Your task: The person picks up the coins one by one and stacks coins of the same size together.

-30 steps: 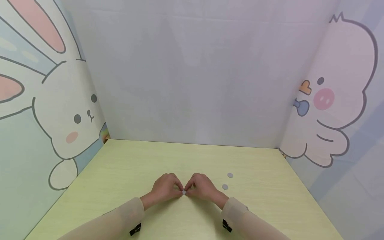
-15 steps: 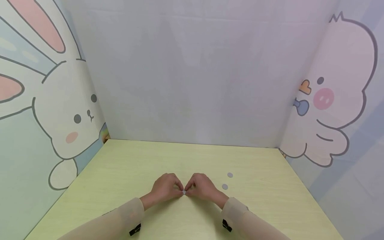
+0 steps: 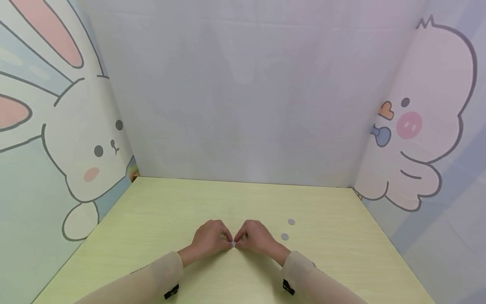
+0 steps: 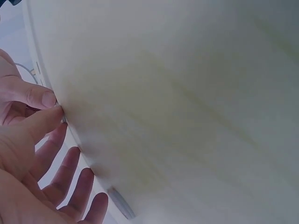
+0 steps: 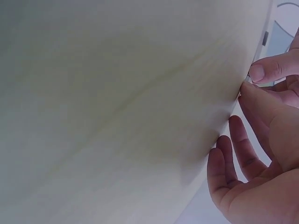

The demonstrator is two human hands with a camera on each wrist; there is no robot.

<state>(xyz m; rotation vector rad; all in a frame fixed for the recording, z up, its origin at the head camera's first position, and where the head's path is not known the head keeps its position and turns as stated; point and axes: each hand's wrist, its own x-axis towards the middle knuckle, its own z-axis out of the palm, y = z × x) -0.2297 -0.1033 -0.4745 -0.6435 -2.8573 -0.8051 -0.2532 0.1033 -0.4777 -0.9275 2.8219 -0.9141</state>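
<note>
My left hand (image 3: 210, 237) and right hand (image 3: 255, 237) meet tip to tip at the middle of the table, low over its surface. Between them is a small silver-grey coin-like disc (image 3: 233, 244), which both hands pinch with thumb and forefinger. Fingertips cover most of it; just a sliver of the disc (image 5: 248, 79) shows in the right wrist view. The other fingers of both hands are spread and loosely bent. To the right of my right hand lie two more grey discs, one nearer (image 3: 284, 237) and one farther (image 3: 291, 221).
The pale yellow-green table (image 3: 171, 202) ends at a plain whitish sheet (image 3: 243, 105) behind. Printed cloth walls stand at both sides, with a rabbit (image 3: 79, 139) on the left and a chick (image 3: 429, 118) on the right. A flat disc (image 4: 120, 203) shows past my left fingertips.
Almost nothing differs. Both hands keep the same pinch on the disc at the same place, and the two discs on the right lie where they were.
</note>
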